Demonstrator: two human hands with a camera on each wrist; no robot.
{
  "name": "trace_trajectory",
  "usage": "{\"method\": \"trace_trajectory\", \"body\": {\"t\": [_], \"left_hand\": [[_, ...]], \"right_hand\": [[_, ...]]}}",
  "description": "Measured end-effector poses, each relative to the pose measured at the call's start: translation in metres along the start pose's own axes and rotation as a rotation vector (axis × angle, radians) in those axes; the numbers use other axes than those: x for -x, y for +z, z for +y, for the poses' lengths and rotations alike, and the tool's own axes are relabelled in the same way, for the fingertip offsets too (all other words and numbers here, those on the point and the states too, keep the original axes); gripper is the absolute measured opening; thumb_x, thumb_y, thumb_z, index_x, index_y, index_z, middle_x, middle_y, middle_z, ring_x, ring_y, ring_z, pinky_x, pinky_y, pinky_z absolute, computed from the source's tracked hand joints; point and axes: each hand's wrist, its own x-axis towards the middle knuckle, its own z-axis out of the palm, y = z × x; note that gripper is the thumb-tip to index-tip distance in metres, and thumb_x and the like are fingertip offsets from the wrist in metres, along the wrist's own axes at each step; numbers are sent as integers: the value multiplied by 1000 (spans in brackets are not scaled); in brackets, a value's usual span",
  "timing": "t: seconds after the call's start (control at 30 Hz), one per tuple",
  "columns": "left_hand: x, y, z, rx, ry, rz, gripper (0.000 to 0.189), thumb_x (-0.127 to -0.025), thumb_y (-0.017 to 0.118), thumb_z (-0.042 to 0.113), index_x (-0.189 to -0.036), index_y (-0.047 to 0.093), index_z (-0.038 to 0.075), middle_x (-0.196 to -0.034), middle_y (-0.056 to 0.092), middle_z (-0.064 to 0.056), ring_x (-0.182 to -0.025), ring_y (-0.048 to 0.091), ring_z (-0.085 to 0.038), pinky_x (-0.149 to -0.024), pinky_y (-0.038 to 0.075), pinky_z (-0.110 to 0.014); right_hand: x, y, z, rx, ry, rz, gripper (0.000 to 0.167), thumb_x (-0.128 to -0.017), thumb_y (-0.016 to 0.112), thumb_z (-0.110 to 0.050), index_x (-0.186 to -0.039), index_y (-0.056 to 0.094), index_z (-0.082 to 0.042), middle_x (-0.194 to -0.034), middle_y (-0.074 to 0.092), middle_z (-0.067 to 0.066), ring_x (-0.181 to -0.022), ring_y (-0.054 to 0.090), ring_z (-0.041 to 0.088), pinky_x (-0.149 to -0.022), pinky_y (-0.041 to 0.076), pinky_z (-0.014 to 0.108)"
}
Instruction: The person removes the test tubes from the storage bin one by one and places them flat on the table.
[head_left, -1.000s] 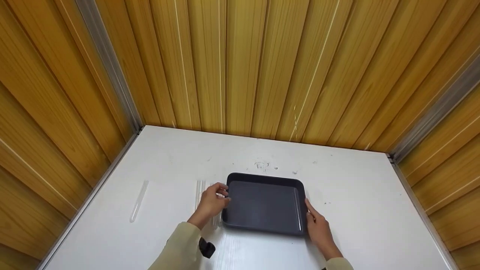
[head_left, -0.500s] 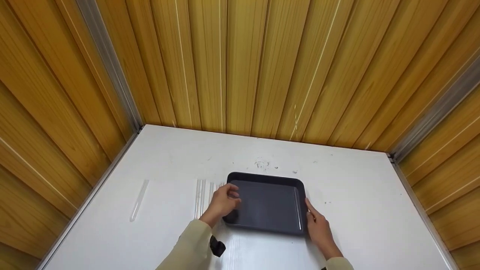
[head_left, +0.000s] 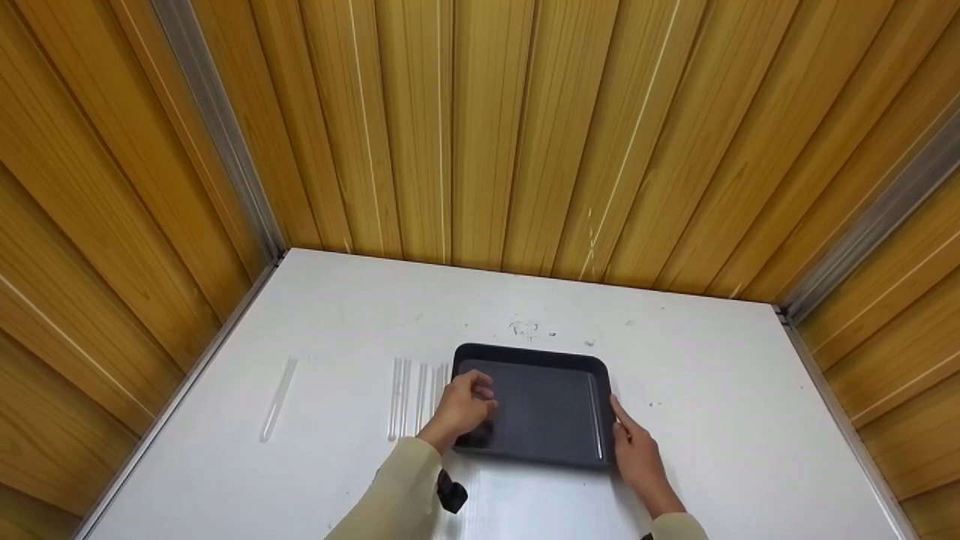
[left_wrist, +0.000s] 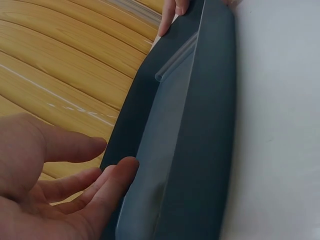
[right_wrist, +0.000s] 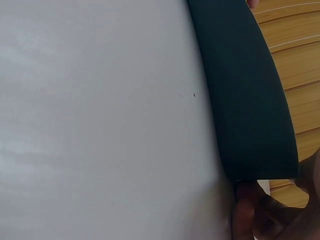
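A dark grey rectangular tray (head_left: pixel 540 409) sits on the white table. Over its left part hovers my left hand (head_left: pixel 465 405), holding nothing; the left wrist view has its thumb and fingers (left_wrist: pixel 125 175) apart and loosely bent. My right hand (head_left: pixel 637 457) grips the tray's right edge; in the right wrist view, its fingers (right_wrist: pixel 245 215) are at the tray's corner, partly hidden. Inside the tray, one clear glass tube (left_wrist: pixel 177 60) lies along the right wall. Several clear tubes (head_left: pixel 405 394) lie side by side left of the tray, partly hidden by my left hand and arm.
A single clear test tube (head_left: pixel 278 401) lies apart at the table's left. Wood-patterned panels (head_left: pixel 487 135) wall the table at the back and both sides. Dark scuff marks (head_left: pixel 523 328) spot the table behind the tray.
My left hand has moved right, from the tray's left edge to above its inside, uncovering more of the tubes beside it. The right hand and tray have stayed put.
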Motion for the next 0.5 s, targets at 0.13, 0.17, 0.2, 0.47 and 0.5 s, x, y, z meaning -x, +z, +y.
{"method": "trace_trajectory", "body": {"t": [0.13, 0.17, 0.2, 0.47, 0.5], "left_hand": [[-1, 7, 0, -1, -3, -3, 33, -81, 68, 3, -113, 60, -1, -98, 66, -11, -85, 62, -16, -69, 50, -27], [-1, 8, -1, 1, -4, -2, 33, -81, 68, 2, -113, 60, -1, -98, 66, -11, -84, 61, -16, -68, 50, -26], [-1, 9, -1, 4, -7, -1, 33, -81, 68, 2, -113, 60, -1, -97, 66, -11, -83, 61, -15, -67, 49, -26], [-1, 19, -1, 44, -31, -13, 35, -79, 67, -1, -113, 60, -2, -96, 66, -11, -76, 61, -13, -62, 52, -25], [-2, 20, -2, 46, -35, -16, 35, -79, 67, -2, -113, 60, -2, -96, 66, -11, -76, 61, -14, -63, 53, -26]], "right_hand": [[-1, 0, 0, -1, 4, 5, 49, -105, 31, -16, -153, 27, -23, -155, 27, 18, -144, 25, 39, -117, 23, 54], [-1, 0, 0, -1, 7, 5, 49, -105, 31, -16, -153, 27, -24, -155, 27, 18, -144, 25, 39, -117, 23, 54], [-1, 0, 0, -1, 10, 4, 49, -105, 31, -16, -153, 27, -24, -155, 27, 18, -144, 25, 39, -117, 23, 54], [0, 1, 0, 8, 4, 2, 49, -105, 31, -16, -153, 26, -23, -155, 27, 19, -143, 26, 39, -116, 24, 55], [0, 1, 0, 9, 4, 4, 49, -105, 31, -16, -153, 27, -23, -155, 28, 18, -143, 26, 39, -116, 24, 54]]}}
